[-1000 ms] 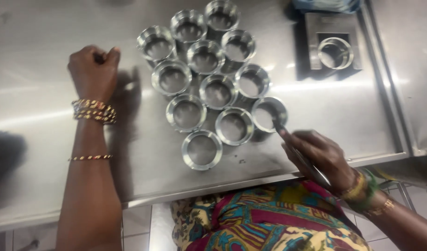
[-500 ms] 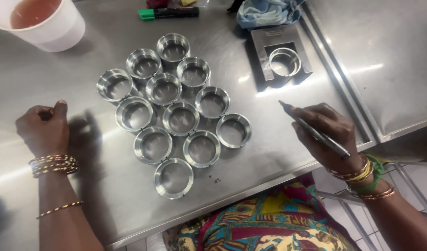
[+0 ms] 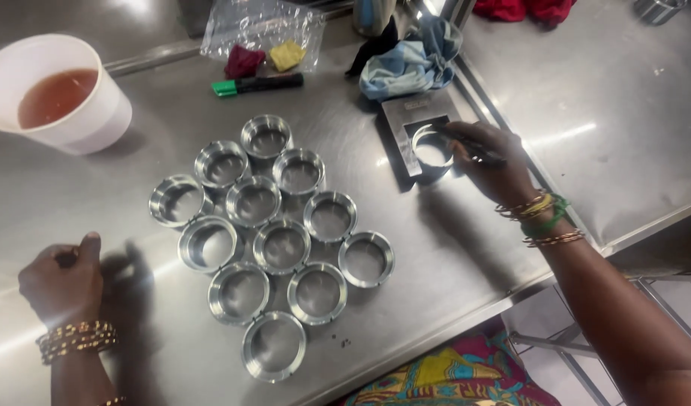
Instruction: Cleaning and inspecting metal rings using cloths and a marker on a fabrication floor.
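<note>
- Reaching across the steel table (image 3: 465, 248), the right hand (image 3: 489, 164) holds a thin dark pen-like tool (image 3: 469, 141), its tip pointing at the metal ring (image 3: 433, 148) seated in the grey gauge block (image 3: 419, 132).
- That ring sits apart from the others, in the block's cut-out, just below the crumpled blue cloth (image 3: 411, 66).
- The right grip is clamped on the tool: fingers folded round its shaft, thumb hidden from this view.
- The left hand (image 3: 62, 280) rests on the table near its front edge, curled into a loose fist, fingers together; whether anything small is inside it I cannot tell.
- Twelve more metal rings (image 3: 274, 240) stand packed in a cluster between the two hands, several touching.
- Risk, as I judge it: the right forearm passes near the cluster's outer ring (image 3: 366, 259), so a careless sweep could knock it toward the table edge.
- Another risk: pressing the tool sideways could tip the ring out of the block.
- The white cup of reddish liquid (image 3: 56, 94) stands well apart at the far left; a jolt to the table could slop it.
- A green-capped marker (image 3: 257, 83) lies beside a plastic bag (image 3: 263, 30).
</note>
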